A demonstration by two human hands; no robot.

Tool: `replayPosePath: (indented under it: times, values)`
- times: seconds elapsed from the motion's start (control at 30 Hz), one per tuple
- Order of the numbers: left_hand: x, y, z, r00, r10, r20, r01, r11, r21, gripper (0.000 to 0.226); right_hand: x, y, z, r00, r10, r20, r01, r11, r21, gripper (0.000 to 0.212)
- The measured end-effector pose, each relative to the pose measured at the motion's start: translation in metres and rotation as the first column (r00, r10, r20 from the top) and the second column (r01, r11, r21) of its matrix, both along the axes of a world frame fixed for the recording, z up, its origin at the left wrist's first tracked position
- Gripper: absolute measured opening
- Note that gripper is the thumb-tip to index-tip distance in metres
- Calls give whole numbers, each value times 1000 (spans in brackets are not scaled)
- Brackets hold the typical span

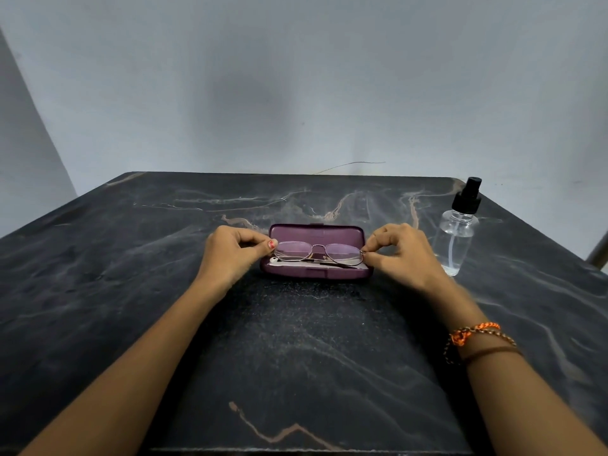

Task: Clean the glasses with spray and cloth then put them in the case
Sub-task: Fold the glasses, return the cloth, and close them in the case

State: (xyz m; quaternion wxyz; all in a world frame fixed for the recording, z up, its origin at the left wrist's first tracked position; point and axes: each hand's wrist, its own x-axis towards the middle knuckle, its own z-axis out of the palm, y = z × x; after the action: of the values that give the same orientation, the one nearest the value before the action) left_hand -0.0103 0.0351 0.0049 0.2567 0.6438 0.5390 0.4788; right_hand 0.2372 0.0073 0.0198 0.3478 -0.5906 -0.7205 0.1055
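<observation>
Seen from above and behind, two bare forearms reach forward across a dark marble-patterned table (98, 291) with pale and rust-coloured veins. In the middle of the table sits an open purple glasses case (317, 258), its lid standing up at the far side and its tray facing the viewer.

A pair of thin metal-framed glasses (319, 253) lies between the two hands, lenses upright and facing the viewer, over the tray of the case; whether the frame rests on the lining or is held just above it cannot be told. The temples appear folded, lying along the pale lining (a white cloth may be there, but it is too small to tell).

The left hand (233, 255) is at the left end of the case, fingers curled, thumb and forefinger pinching the left corner of the frame. A red-painted thumbnail shows. The right hand (401, 255) mirrors it at the right end, thumb and forefinger pinching the right corner of the frame, the other fingers curled loosely above.

The right wrist wears several thread bracelets (477, 340), one bright orange.

A clear spray bottle (459, 236) with a black pump top stands upright near the table's right edge, just beyond the right hand and apart from it.

A plain grey wall (296, 77) rises behind the table.
</observation>
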Motion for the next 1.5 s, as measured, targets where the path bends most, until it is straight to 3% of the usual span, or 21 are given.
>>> replayPosePath:
  times: [0.23,0.47,0.67,1.0,1.17,1.3,1.5]
  values:
    - [-6,1,3,996,-68,-53,66,997,-37,8,1,0,0,995,-2,-100,-6,997,-82,11]
    - [-6,1,3,992,-76,-102,76,997,-4,10,2,-1,1,998,-11,-55,8,999,-52,20]
    - [-3,-2,4,975,-62,-215,83,992,91,9,3,-1,1,1000,2,-27,-4,998,-57,12]
    - [-2,-2,2,992,-101,-78,107,991,79,11,3,0,1,999,15,52,-12,998,-55,8]
    - [-4,-3,4,989,-137,-49,136,990,-39,36,4,1,-1,998,19,63,-16,999,-35,9]
    - [-8,-3,5,980,-165,-109,155,984,-90,62,5,4,-4,999,48,-16,-48,999,4,20]
    - [-8,-1,2,971,-200,-132,184,975,-123,60,7,8,-11,997,60,-47,-62,997,-38,47]
